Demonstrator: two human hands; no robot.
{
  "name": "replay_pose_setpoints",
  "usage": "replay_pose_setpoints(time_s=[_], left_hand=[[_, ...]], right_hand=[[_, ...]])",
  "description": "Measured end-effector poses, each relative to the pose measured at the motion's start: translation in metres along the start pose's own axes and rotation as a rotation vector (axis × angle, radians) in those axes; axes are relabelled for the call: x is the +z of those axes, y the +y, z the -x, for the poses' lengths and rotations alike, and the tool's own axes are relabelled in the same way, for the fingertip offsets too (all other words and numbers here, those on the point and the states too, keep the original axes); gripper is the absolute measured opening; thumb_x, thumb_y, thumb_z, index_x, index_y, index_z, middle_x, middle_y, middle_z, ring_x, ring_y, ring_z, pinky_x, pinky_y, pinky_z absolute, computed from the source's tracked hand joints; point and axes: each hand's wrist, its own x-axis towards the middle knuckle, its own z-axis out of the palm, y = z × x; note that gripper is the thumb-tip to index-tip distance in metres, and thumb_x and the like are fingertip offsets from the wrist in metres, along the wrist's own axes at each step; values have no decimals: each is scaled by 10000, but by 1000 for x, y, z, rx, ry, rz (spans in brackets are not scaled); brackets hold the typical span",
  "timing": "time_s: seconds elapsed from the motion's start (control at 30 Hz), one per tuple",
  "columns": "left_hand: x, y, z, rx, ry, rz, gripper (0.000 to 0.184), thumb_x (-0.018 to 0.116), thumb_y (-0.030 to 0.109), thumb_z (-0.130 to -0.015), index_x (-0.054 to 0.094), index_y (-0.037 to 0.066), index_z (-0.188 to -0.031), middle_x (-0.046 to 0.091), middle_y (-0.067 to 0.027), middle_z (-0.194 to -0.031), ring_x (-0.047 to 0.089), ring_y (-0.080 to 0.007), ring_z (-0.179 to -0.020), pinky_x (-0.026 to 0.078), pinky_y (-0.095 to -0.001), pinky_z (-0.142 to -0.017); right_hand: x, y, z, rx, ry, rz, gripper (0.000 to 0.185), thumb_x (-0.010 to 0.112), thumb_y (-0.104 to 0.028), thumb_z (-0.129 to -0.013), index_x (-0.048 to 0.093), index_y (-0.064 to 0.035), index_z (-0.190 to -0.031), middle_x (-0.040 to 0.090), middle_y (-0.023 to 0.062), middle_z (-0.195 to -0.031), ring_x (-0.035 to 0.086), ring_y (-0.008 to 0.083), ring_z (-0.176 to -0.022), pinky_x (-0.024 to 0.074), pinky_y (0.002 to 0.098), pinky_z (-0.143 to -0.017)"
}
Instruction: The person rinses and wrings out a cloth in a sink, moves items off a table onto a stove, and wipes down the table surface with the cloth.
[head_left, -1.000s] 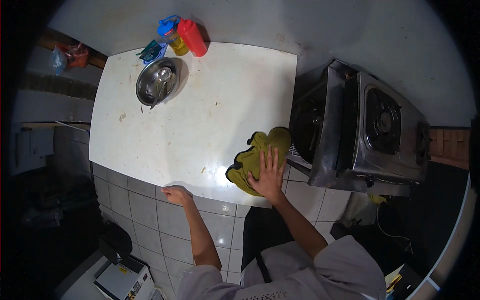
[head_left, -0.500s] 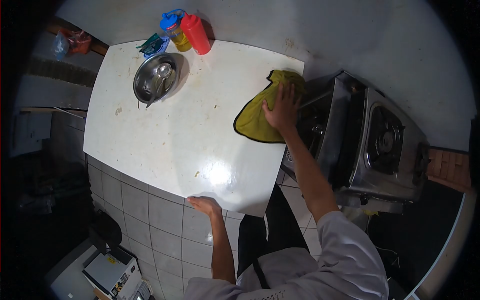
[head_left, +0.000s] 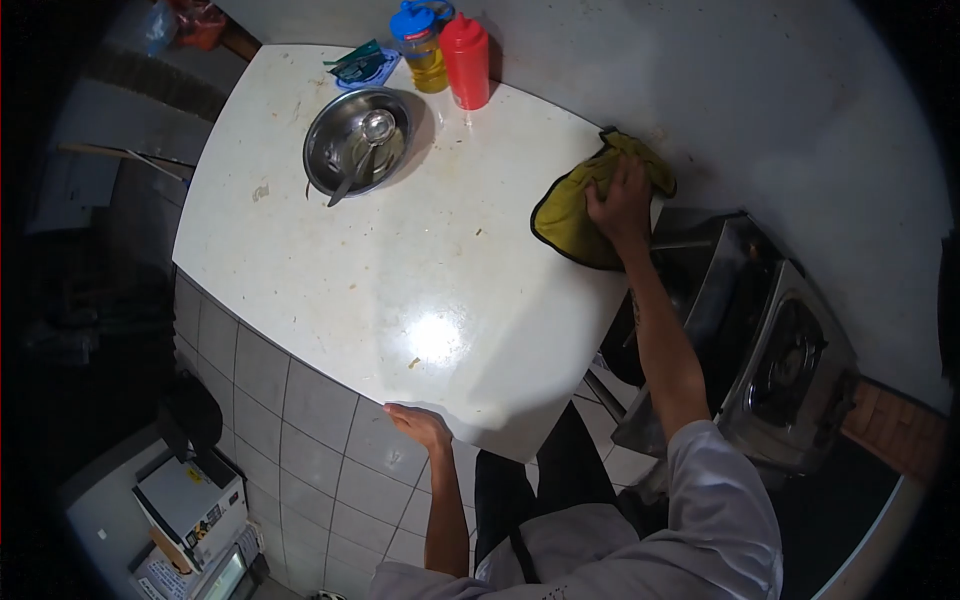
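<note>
A mustard-yellow cloth with a black border [head_left: 567,217] lies crumpled at the far right corner of the white table [head_left: 300,270]. My right hand [head_left: 625,205] presses down on it, fingers bent into the fabric. At the near edge, my left hand [head_left: 420,425] rests against the tabletop's side, its fingers stretched along the edge; part of it is hidden. Farther back stands a steel bowl [head_left: 322,140] with a ladle [head_left: 377,128] inside, the handle over the rim. Dark crumbs and stains dot the tabletop.
Behind the bowl are a red squeeze bottle [head_left: 466,65], a blue-lidded jar of yellow liquid [head_left: 427,62] and a dark green packet [head_left: 358,65]. A steel gas stove [head_left: 755,400] sits right of the table, a wall behind. A white box [head_left: 190,505] is at lower left.
My right hand and the cloth have slid toward the far right corner, against the wall. The view has turned somewhat, shifting the table in it. My left hand stays at the near edge.
</note>
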Motion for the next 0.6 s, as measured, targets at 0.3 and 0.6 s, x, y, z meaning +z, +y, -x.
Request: replay_pose_setpoints(time_s=[0.3, 0.6], left_hand=[[6, 22, 8, -74, -23, 133, 665, 268, 464, -1063, 420, -130, -1321, 511, -214, -1310, 494, -246, -1171, 362, -345, -1041], [11, 29, 10, 0, -13, 103, 654, 269, 479, -1060, 501, -117, -1197, 586, -180, -1154, 539, -228, -1042, 411, -341, -952]], right_hand=[[37, -73, -57, -164, -123, -84, 696, 568, -388, -876, 395, 14, -1417, 367, 251, -1471, 345, 391, -1375, 305, 537, -1104], [52, -126, -73, -254, -206, -110, 731, 491, -429, -898, 341, 11, -1462, 315, 254, -1510, 259, 360, -1434, 229, 512, -1157]])
